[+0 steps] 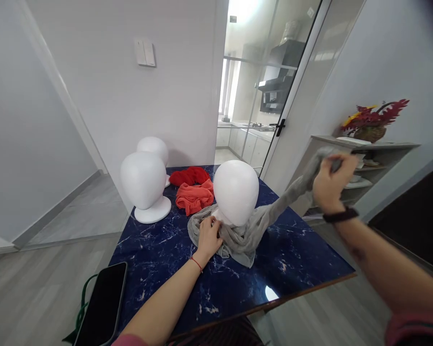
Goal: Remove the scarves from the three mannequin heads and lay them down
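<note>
A white mannequin head (pixel 235 190) stands on the table, and a grey scarf (pixel 270 216) is gathered round its base. My right hand (pixel 334 180), raised off to the right, grips one end of the scarf and stretches it up in a twisted length. Low at the front left of the head, my left hand (pixel 208 238) has its fingers curled on the scarf's folds by the base. The base itself is mostly covered by cloth.
Two more white heads, one in front (pixel 143 180) and one behind (pixel 153 146), stand at the left. Crumpled red cloth (pixel 190 176) and coral cloth (pixel 195 196) lie between. A phone (pixel 103 305) is at the near left of the dark blue table (pixel 166 269). Beyond are a glass door (pixel 260 86) and a shelf (pixel 368 144).
</note>
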The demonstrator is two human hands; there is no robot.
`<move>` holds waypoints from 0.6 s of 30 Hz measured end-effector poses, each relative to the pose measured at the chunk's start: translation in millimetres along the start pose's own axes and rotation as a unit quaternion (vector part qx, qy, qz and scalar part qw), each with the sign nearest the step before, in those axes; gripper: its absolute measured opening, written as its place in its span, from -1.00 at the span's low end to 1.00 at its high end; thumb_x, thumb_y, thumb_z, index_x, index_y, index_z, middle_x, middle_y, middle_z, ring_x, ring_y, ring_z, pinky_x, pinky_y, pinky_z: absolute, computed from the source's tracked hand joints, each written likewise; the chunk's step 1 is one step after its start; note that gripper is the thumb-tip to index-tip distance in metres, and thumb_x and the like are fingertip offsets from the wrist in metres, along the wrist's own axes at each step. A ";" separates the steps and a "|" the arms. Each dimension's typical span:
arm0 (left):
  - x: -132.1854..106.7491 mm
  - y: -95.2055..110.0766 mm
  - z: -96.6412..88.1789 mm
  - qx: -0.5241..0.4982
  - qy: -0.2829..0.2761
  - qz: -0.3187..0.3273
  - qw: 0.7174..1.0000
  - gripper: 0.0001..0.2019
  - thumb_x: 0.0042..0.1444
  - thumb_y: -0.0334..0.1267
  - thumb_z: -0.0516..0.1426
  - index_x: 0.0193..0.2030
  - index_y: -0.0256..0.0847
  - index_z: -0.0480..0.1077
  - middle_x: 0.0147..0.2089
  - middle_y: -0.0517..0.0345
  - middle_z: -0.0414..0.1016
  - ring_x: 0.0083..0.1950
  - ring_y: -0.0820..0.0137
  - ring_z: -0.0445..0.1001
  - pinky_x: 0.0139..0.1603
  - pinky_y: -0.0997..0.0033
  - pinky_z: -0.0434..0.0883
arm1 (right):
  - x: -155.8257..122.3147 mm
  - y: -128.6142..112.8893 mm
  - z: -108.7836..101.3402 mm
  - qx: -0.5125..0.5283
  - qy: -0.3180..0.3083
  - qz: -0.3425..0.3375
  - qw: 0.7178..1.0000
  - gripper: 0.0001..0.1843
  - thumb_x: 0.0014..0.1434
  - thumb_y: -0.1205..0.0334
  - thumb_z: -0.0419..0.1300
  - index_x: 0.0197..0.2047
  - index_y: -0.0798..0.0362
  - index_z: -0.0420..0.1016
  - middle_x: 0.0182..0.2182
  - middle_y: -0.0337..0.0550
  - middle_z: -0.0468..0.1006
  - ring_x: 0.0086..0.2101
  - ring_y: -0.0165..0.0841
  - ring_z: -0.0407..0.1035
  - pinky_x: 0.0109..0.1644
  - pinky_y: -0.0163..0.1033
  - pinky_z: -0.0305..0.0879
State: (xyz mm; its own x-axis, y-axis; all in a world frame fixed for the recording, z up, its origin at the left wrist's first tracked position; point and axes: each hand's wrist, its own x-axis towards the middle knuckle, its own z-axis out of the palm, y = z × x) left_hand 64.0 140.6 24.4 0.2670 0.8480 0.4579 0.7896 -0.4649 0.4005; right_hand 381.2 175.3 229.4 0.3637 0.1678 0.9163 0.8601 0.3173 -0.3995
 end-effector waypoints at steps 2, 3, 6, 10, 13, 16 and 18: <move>-4.5 6.2 -3.2 0.020 -0.061 0.093 0.994 -0.73 -0.07 -0.41 0.11 -0.16 -0.20 0.37 -0.11 0.01 0.37 -0.04 0.23 0.34 0.04 0.21 0.25 | -56.9 9.0 -6.7 0.011 -0.056 0.062 0.996 -0.80 0.15 0.21 0.07 -0.22 0.16 0.39 -0.27 0.00 0.41 -0.21 -0.29 0.31 -0.06 -0.14 0.21; -6.9 10.3 -3.7 0.024 -0.099 0.145 0.984 -0.77 -0.03 -0.40 0.10 -0.18 -0.21 0.37 -0.17 0.03 0.39 -0.09 0.26 0.36 0.01 0.24 0.26 | -82.0 14.0 -10.0 0.017 -0.099 0.101 0.990 -0.79 0.14 0.17 0.07 -0.22 0.12 0.39 -0.30 -0.04 0.42 -0.25 -0.30 0.32 -0.11 -0.16 0.24; -13.6 24.8 -3.5 0.016 -0.183 0.261 0.948 -0.70 0.05 -0.36 0.06 -0.04 -0.22 0.33 -0.21 0.05 0.42 -0.14 0.30 0.38 -0.06 0.31 0.26 | -137.3 27.7 -15.3 0.063 -0.345 0.138 0.926 -0.74 0.08 0.05 0.09 -0.28 0.07 0.40 -0.35 -0.11 0.46 -0.31 -0.27 0.36 -0.17 -0.13 0.30; -17.4 37.7 -7.5 -0.007 -0.209 0.288 0.934 -0.57 0.10 -0.32 0.03 0.15 -0.18 0.23 -0.17 0.06 0.42 -0.11 0.30 0.37 -0.06 0.33 0.26 | -168.8 26.2 -5.7 0.078 -0.472 0.116 0.870 -0.58 -0.07 0.00 0.23 -0.17 0.08 0.44 -0.13 0.05 0.48 -0.06 -0.08 0.36 0.05 0.09 0.25; -17.2 38.2 -12.2 -0.017 -0.203 0.266 0.942 -0.65 0.07 -0.24 0.07 0.03 -0.18 0.33 -0.17 0.07 0.40 -0.09 0.29 0.35 0.03 0.27 0.23 | -184.6 0.6 13.8 0.160 -0.440 0.164 0.868 -0.34 -0.18 0.04 0.33 0.01 0.08 0.34 0.04 0.08 0.39 0.09 -0.07 0.24 0.17 0.12 0.15; -16.3 35.3 -12.6 -0.013 -0.202 0.234 0.951 -0.67 0.04 -0.14 0.12 -0.05 -0.19 0.36 -0.15 0.08 0.38 -0.06 0.27 0.33 0.06 0.25 0.22 | -206.7 -34.1 38.6 0.294 -0.431 0.259 0.813 -0.31 -0.32 0.11 0.39 -0.05 0.06 0.35 -0.10 -0.03 0.51 -0.04 -0.16 0.37 0.11 0.01 0.25; -15.7 33.3 -10.5 -0.001 -0.212 0.227 0.951 -0.69 0.04 -0.14 0.13 -0.07 -0.17 0.36 -0.14 0.08 0.37 -0.04 0.27 0.32 0.04 0.27 0.23 | -219.6 -52.3 54.1 0.325 -0.387 0.310 0.805 -0.39 -0.31 0.10 0.38 -0.13 0.05 0.38 -0.23 -0.10 0.56 -0.14 -0.20 0.41 0.03 -0.06 0.31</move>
State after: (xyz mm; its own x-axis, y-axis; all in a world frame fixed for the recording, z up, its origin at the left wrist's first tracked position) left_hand 80.3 109.2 39.0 0.7784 0.5867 0.2235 0.5397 -0.8072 0.2392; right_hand 237.0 172.4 47.5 0.1020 0.9342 0.3418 0.1373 0.3271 -0.9350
